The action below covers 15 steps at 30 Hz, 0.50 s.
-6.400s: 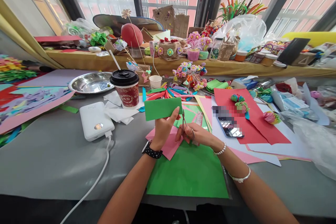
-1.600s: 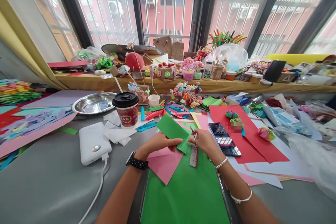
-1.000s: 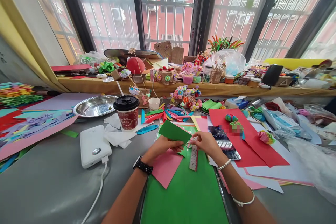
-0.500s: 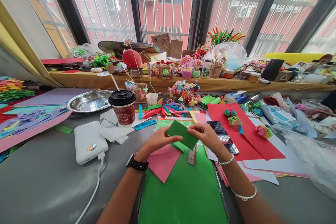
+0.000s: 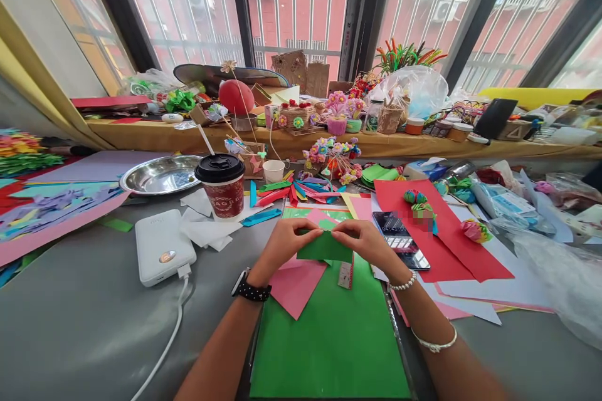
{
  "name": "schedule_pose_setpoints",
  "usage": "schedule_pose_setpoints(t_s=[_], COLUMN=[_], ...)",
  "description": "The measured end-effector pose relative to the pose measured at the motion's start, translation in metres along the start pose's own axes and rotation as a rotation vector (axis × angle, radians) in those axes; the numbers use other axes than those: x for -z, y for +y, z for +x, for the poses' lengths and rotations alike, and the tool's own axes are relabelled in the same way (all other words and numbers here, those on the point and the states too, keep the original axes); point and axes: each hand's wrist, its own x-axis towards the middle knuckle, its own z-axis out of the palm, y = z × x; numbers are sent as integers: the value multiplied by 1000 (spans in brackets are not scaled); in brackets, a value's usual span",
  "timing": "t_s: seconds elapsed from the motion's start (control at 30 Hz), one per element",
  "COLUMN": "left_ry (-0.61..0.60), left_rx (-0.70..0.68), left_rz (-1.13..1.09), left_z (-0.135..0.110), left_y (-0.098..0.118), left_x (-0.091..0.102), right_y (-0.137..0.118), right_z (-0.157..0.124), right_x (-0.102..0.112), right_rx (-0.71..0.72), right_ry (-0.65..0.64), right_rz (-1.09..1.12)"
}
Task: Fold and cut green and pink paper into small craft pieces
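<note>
Both my hands hold a small folded piece of green paper (image 5: 324,247) just above the table. My left hand (image 5: 282,244) pinches its left top edge, and my right hand (image 5: 367,244) pinches its right top edge. Under them lie a large green sheet (image 5: 329,338), a pink sheet (image 5: 296,285) and a short ruler (image 5: 345,274). No scissors show in either hand.
A phone (image 5: 399,238) lies on red paper (image 5: 451,244) to the right. A lidded coffee cup (image 5: 221,185), a white power bank (image 5: 160,247) with a cable, white tissues and a metal dish (image 5: 160,174) stand to the left. Paper strips and craft flowers crowd the back.
My right hand held scissors at the green paper earlier; it now holds the paper together with my left hand. The piece has been lowered and turned flat between both hands.
</note>
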Motion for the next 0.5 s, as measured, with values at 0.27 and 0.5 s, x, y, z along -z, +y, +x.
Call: schedule_pose_setpoints(t_s=[0.27,0.5], left_ry=[92,17], left_rx=[73,-8], left_rz=[-23,-19], left_z=[-1,0], left_y=[-1,0], left_x=[12,1], right_y=[18,3], right_z=[1,2], right_x=[22,-1], right_rx=[-139,26], right_ry=[128,36], right_rz=[53,53])
